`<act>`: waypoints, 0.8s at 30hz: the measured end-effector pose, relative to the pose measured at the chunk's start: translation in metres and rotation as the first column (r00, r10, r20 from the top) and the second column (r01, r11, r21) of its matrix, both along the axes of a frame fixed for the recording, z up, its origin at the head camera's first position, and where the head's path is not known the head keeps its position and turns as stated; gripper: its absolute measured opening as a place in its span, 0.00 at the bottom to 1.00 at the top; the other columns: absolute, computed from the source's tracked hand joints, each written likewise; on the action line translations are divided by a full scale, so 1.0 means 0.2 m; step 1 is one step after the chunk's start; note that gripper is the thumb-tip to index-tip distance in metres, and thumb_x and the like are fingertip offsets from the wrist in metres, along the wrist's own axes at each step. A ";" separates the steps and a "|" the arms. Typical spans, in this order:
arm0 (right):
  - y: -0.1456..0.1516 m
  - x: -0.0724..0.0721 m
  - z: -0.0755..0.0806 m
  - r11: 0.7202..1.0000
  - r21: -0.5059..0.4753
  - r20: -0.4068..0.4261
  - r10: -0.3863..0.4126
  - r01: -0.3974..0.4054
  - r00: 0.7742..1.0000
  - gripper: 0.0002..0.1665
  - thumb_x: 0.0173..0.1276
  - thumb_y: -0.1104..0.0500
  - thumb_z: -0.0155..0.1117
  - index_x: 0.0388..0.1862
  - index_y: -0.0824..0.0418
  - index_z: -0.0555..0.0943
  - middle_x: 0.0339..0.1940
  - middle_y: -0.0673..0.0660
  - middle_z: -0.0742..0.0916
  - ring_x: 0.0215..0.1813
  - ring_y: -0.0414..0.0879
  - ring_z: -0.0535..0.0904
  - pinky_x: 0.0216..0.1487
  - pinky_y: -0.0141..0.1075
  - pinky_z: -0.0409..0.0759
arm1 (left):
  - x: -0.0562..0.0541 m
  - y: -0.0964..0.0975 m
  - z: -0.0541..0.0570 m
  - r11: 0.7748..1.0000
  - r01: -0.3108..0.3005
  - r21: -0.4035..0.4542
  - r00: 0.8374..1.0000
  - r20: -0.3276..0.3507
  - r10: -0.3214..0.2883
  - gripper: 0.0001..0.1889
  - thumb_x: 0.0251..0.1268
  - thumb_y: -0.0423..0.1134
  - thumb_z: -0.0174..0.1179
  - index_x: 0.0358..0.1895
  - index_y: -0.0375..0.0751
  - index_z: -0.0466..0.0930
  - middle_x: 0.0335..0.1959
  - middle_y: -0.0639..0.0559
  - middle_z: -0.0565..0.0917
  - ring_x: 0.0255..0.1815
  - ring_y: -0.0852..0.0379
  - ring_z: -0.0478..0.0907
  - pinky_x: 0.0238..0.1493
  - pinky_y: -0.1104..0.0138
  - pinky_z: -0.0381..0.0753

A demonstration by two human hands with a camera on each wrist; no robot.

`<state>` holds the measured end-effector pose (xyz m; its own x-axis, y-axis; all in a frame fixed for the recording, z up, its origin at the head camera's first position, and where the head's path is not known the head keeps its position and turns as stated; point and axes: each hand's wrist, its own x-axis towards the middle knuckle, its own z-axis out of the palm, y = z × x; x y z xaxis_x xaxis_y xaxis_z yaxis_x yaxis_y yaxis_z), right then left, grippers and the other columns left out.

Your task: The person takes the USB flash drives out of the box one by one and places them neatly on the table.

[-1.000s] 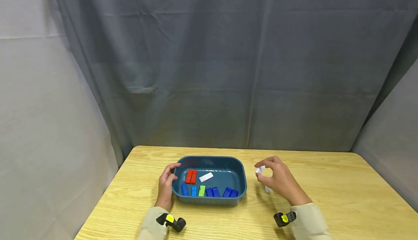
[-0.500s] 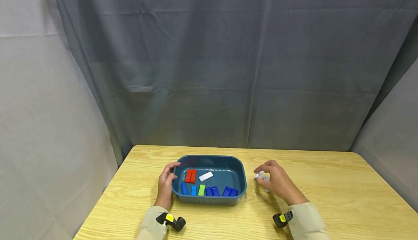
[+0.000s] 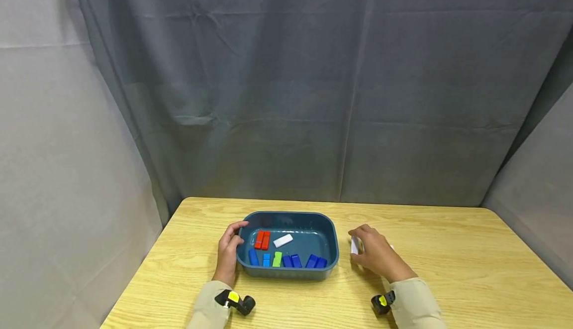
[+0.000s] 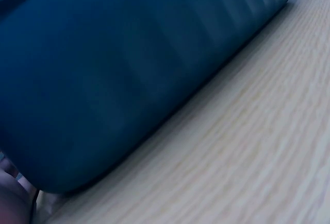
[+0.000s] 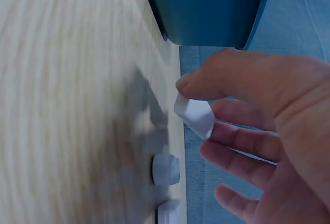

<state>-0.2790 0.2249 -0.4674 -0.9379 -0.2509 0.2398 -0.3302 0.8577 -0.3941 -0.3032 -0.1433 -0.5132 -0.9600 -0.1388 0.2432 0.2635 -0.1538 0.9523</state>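
Note:
A dark teal plastic tub (image 3: 286, 273) sits on the table, and my left hand (image 3: 227, 254) grips its left rim. To the right of the tub, my right hand (image 3: 376, 253) pinches a white block (image 3: 354, 245) between thumb and fingers. The right wrist view shows that white block (image 5: 195, 115) tilted, at the thumb tip and fingertips. Below it there, two more white pieces (image 5: 166, 169) lie on the tabletop. In the left wrist view the tub's wall (image 4: 129, 80) fills most of the picture, with only a bit of the hand at the lower left corner.
Inside the tub lie two red blocks (image 3: 262, 240), a white block (image 3: 283, 240), a lime green block (image 3: 277, 259) and several blue blocks (image 3: 292, 261). The wooden table (image 3: 470, 269) ends at a grey curtain (image 3: 277, 95) behind, with pale cloth (image 3: 67, 169) at the sides.
My right hand has come down toward the tabletop, and the white block it pinches has turned from slanted to more upright in the head view. My left hand and the tub stay put.

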 end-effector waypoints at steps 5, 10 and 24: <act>0.00 0.00 -0.02 0.998 0.062 -0.003 0.021 -0.021 1.000 0.28 0.49 0.62 0.75 0.52 0.65 0.82 0.48 0.58 0.82 0.46 0.52 0.79 0.47 0.56 0.72 | -0.01 0.00 0.00 1.000 0.009 -0.008 1.000 0.024 -0.009 0.23 0.55 0.20 0.42 0.56 0.28 0.74 0.61 0.39 0.74 0.65 0.50 0.65 0.67 0.55 0.57; 0.01 0.00 -0.03 0.996 0.077 -0.007 0.036 -0.035 0.999 0.28 0.49 0.61 0.74 0.52 0.64 0.83 0.48 0.59 0.83 0.46 0.53 0.79 0.47 0.60 0.70 | 0.05 0.01 0.08 1.000 0.018 -0.019 1.000 0.023 -0.017 0.23 0.54 0.19 0.42 0.56 0.24 0.72 0.61 0.35 0.73 0.65 0.48 0.65 0.66 0.53 0.57; 0.02 0.00 -0.06 0.997 0.069 0.004 0.017 -0.017 1.000 0.28 0.50 0.59 0.73 0.53 0.62 0.83 0.50 0.58 0.83 0.51 0.58 0.77 0.52 0.70 0.59 | 0.01 0.00 0.00 1.000 0.008 0.002 1.000 0.028 -0.008 0.23 0.55 0.21 0.43 0.56 0.29 0.75 0.61 0.41 0.74 0.66 0.51 0.65 0.68 0.54 0.55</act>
<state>-0.2794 0.2292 -0.4790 -0.9340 -0.2828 0.2182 -0.3439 0.8773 -0.3349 -0.3022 -0.1432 -0.5133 -0.9676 -0.1318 0.2156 0.2351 -0.1573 0.9592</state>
